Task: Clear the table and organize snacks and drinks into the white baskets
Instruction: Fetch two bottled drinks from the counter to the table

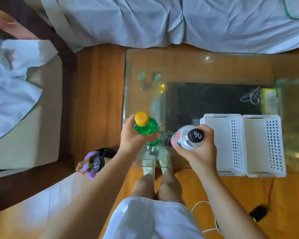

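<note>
head view, looking straight down: my left hand [134, 137] is wrapped round the green bottle [148, 130] with the yellow cap, fingers closed on its body, holding it upright over the near left corner of the glass bench [179, 66]. my right hand [199, 149] is closed the same way round the clear bottle [188, 138] with the black cap, upright too, just beside the left white basket [223, 145]. i grip both by the body below the cap so they stay vertical and i can lower them in base first. the two baskets stand side by side at the near right edge of the bench, the right white basket [264, 145] touching the left one, and both look empty from here, so i judge the sorting has barely begun. the clear bottle is the closer one, so it likely goes in first. the rest of the bench top looks bare.
</note>
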`<state>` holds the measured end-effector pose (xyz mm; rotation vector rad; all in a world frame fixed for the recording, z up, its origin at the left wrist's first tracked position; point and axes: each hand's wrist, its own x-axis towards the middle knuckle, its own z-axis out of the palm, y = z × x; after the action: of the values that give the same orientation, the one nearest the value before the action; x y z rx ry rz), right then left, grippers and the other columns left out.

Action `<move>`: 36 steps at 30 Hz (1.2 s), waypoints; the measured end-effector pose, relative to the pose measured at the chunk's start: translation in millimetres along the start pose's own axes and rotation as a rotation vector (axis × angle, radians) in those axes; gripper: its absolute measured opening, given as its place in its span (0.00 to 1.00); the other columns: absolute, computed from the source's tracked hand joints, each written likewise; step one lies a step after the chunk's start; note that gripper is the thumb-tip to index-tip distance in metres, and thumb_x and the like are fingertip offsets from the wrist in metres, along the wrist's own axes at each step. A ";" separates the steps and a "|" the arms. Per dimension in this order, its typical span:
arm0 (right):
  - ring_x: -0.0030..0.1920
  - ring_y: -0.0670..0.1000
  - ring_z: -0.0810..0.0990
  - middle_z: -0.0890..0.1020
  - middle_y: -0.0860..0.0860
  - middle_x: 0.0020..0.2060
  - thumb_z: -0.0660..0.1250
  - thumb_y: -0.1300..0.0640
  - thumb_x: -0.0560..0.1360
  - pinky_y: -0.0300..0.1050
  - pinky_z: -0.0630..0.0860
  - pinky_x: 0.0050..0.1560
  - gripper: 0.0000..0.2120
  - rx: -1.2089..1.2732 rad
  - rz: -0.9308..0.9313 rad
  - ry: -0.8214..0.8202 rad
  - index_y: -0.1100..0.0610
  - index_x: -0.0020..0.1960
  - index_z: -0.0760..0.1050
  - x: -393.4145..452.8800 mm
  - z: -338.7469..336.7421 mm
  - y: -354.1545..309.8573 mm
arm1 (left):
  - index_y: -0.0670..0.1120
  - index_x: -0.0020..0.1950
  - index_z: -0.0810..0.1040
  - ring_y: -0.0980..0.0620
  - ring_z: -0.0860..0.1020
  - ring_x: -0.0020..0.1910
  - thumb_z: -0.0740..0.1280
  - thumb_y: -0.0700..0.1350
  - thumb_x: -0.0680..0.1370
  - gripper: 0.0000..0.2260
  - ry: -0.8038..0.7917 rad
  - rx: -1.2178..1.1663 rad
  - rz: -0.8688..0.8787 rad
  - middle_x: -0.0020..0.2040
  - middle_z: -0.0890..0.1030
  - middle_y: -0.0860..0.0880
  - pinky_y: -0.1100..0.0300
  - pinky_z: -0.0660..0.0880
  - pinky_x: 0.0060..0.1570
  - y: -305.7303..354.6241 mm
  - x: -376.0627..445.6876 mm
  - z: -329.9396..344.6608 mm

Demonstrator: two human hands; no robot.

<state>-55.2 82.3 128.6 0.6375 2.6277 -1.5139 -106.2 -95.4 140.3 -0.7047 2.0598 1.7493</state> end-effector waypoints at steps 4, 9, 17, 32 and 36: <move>0.45 0.33 0.75 0.71 0.28 0.44 0.80 0.60 0.54 0.24 0.69 0.39 0.38 -0.051 0.022 -0.037 0.34 0.50 0.62 47.1 25.4 32.9 | 0.45 0.57 0.76 0.45 0.76 0.58 0.81 0.38 0.55 0.32 0.023 0.131 -0.041 0.58 0.78 0.43 0.45 0.72 0.61 -26.0 54.8 27.7; 0.47 0.42 0.73 0.70 0.34 0.45 0.80 0.63 0.55 0.20 0.68 0.39 0.37 -0.104 0.076 -0.046 0.53 0.59 0.67 88.2 42.3 67.5 | 0.57 0.48 0.74 0.48 0.76 0.56 0.80 0.35 0.55 0.29 0.022 0.182 0.025 0.57 0.78 0.47 0.49 0.73 0.59 -54.4 87.3 41.4; 0.51 0.43 0.72 0.71 0.42 0.53 0.80 0.64 0.56 0.36 0.73 0.48 0.39 -0.154 0.123 -0.102 0.55 0.62 0.67 110.6 56.0 95.2 | 0.50 0.56 0.77 0.58 0.73 0.50 0.78 0.34 0.57 0.30 -0.100 0.324 0.149 0.53 0.77 0.52 0.79 0.65 0.48 -72.4 98.7 52.4; 0.67 0.56 0.70 0.69 0.56 0.68 0.73 0.68 0.67 0.56 0.69 0.67 0.44 0.123 0.673 -0.319 0.53 0.74 0.51 87.1 29.3 88.4 | 0.48 0.77 0.48 0.49 0.55 0.76 0.77 0.35 0.63 0.52 -0.055 0.168 -0.339 0.77 0.56 0.47 0.54 0.57 0.71 -78.6 63.4 34.9; 0.60 0.57 0.76 0.75 0.60 0.61 0.68 0.65 0.72 0.56 0.74 0.61 0.39 0.066 0.869 -0.319 0.51 0.74 0.49 69.0 8.5 66.0 | 0.47 0.75 0.56 0.48 0.69 0.66 0.73 0.36 0.70 0.39 0.113 -0.086 -0.519 0.70 0.68 0.44 0.55 0.69 0.59 -81.2 21.6 13.5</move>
<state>-95.4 126.8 53.8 1.2049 1.6932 -1.2619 -77.8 -94.8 60.0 -1.2571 1.6678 1.5251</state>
